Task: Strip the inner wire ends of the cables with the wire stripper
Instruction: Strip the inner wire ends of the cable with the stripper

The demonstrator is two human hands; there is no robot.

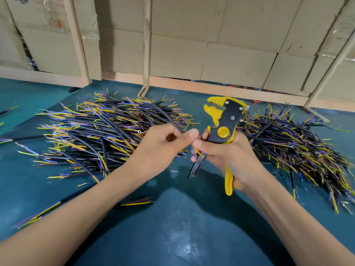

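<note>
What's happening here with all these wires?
A person is stripping cable ends by hand. The left hand pinches a black cable whose yellow and blue inner wires stick out toward the right hand, which grips a yellow and black wire stripper. The wires are not in its mouth yet. Big cable piles lie to the left and right on the blue table.

I can't read a single word or number from here. The cardboard box at upper left carries a reddish-orange printed mark, but it is too blurred for me to make out any letters. The cardboard box at upper right shows faint grey print, likewise illegible. The yellow round knob on the wire stripper has an embossed pattern I cannot decipher.
</note>
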